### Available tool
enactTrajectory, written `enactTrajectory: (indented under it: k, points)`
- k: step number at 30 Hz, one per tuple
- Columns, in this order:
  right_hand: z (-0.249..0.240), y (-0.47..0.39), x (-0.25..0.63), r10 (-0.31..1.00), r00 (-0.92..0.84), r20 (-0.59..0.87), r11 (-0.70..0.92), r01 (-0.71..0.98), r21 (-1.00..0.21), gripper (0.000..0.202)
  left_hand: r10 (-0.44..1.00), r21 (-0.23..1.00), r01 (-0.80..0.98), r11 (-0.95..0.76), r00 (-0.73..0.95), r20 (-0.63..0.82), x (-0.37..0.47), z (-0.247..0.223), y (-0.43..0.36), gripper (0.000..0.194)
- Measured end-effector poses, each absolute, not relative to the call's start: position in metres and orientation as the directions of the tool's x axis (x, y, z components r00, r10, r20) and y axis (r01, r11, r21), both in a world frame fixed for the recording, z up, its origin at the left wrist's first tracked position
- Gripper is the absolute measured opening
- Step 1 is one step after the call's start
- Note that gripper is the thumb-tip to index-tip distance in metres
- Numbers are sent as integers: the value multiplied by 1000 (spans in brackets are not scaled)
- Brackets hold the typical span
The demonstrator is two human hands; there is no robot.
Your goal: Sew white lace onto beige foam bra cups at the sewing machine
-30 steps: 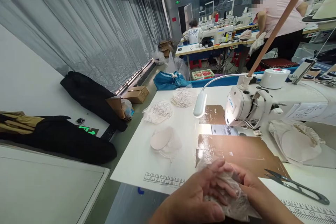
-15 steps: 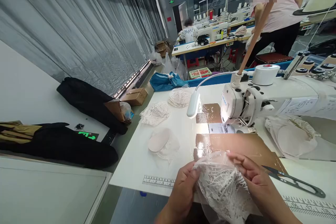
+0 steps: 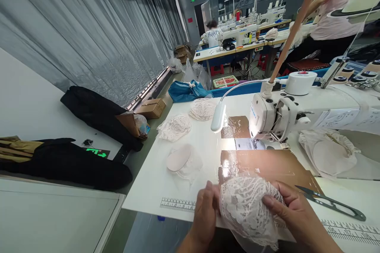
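Observation:
A white lace bra cup (image 3: 246, 209) is held at the table's front edge, its domed lace side facing up. My left hand (image 3: 204, 211) is closed at its left edge, with the fingertips partly hidden behind the lace. On the opposite side my right hand (image 3: 293, 207) grips it, thumb on the lace and fingers underneath. Sheer fabric hangs below the cup. Thread snips (image 3: 331, 203) lie just right of my right hand. Behind the cup, a brown sheet (image 3: 261, 164) covers the sewing machine bed under the lit needle area.
The white sewing machine (image 3: 285, 114) stands at the right, with a small lamp (image 3: 219, 116) beside it. Stacked lace cups (image 3: 175, 127) and a smooth cup with sheer fabric (image 3: 179, 158) lie on the left. More cups (image 3: 328, 152) sit under the machine arm. A co-worker (image 3: 335, 16) stands behind.
Both hands have turned the lace cup so its rounded lace side faces up. My right thumb now presses on the lace. The co-worker behind has shifted right.

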State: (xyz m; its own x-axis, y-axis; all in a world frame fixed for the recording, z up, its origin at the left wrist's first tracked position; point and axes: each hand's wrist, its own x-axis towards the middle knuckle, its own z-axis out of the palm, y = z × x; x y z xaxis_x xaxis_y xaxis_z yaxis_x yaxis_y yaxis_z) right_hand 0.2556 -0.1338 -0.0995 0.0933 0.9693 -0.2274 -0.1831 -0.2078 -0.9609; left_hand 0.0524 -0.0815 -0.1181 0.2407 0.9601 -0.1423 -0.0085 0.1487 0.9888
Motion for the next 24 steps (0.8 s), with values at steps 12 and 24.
enactTrajectory:
  k: [12, 24]
  points:
    - [-89, -133, 243, 998, -5, -62, -61, 110, -992, 36, 644, 973, 221, -65, 754, -129, 62, -73, -72, 26]
    - [-102, -132, 250, 997, 50, -58, -68, 240, -968, 37, 582, 924, 305, -231, 805, -120, 58, -66, -69, 14]
